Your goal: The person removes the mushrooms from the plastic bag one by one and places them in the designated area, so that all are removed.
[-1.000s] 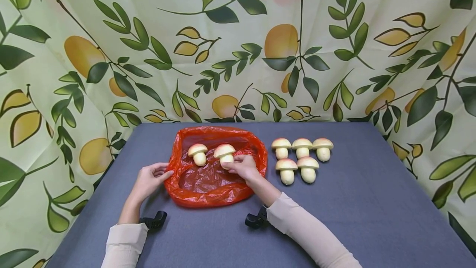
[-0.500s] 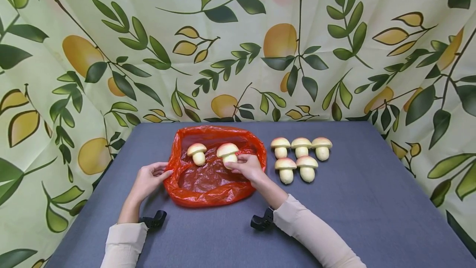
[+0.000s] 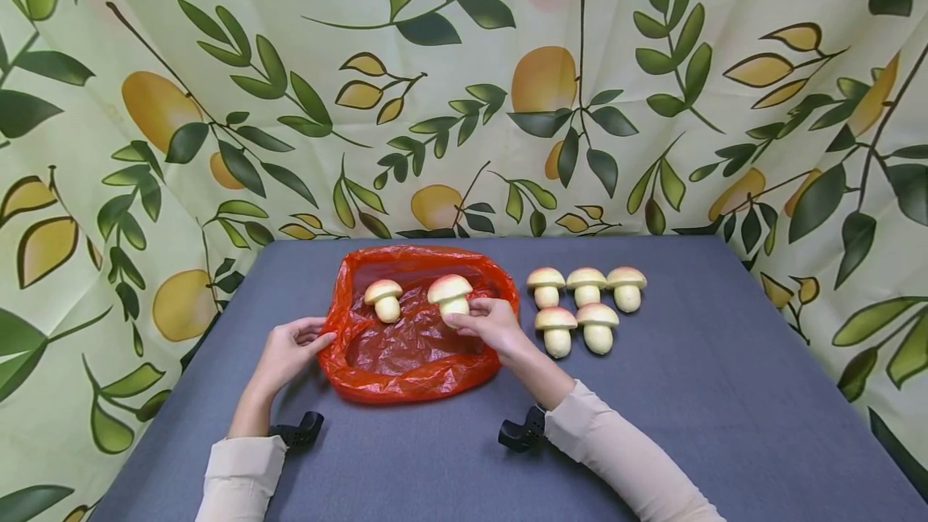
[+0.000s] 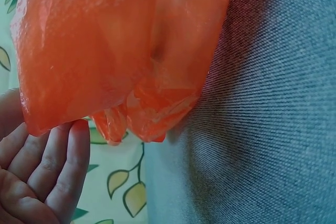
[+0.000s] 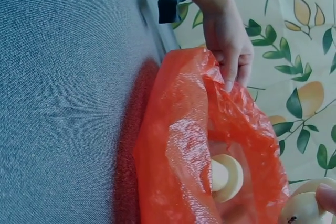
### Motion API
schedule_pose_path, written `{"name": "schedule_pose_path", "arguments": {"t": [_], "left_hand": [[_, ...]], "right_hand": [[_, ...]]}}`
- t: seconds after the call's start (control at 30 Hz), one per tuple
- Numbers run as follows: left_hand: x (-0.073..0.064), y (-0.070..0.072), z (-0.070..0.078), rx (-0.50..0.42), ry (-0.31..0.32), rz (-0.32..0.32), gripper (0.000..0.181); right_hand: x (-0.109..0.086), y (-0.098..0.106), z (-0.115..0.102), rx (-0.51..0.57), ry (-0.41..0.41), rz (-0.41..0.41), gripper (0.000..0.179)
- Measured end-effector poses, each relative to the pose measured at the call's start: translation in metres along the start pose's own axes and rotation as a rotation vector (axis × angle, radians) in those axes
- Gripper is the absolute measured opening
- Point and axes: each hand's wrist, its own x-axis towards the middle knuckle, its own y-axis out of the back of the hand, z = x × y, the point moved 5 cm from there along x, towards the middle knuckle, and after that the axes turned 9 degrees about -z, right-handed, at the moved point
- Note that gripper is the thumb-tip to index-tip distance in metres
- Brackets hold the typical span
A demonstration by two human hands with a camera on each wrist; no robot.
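A red plastic bag (image 3: 416,389) stands open-mouthed on the table, its rim rolled outward. My left hand (image 3: 288,353) pinches the bag's left rim between thumb and fingers; the right wrist view shows this left hand (image 5: 228,40) with its thumb over the edge. With my right hand (image 3: 495,329) I grip a toy mushroom (image 3: 448,288) by its pale stem, over the right half of the bag's opening. Inside the bag, to the left, lies another mushroom (image 3: 384,300). The right wrist view catches only part of the held mushroom (image 5: 302,211) at its lower right corner.
Several more mushrooms (image 3: 587,284) lie in two rows on the grey table (image 3: 696,393), right of the bag. A leaf-patterned cloth (image 3: 464,103) hangs behind the table and along its sides. Each wrist wears a black camera (image 3: 522,432).
My right hand has moved a little to the right and slightly up, carrying the mushroom with it. The left hand and the bag stay in place.
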Motion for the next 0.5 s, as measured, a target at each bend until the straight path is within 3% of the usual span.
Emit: {"name": "schedule_pose_path", "arguments": {"t": [0.5], "left_hand": [[-0.001, 0.002, 0.001, 0.000, 0.011, 0.007, 0.034]], "right_hand": [[-0.008, 0.019, -0.007, -0.045, -0.001, 0.013, 0.049]]}}
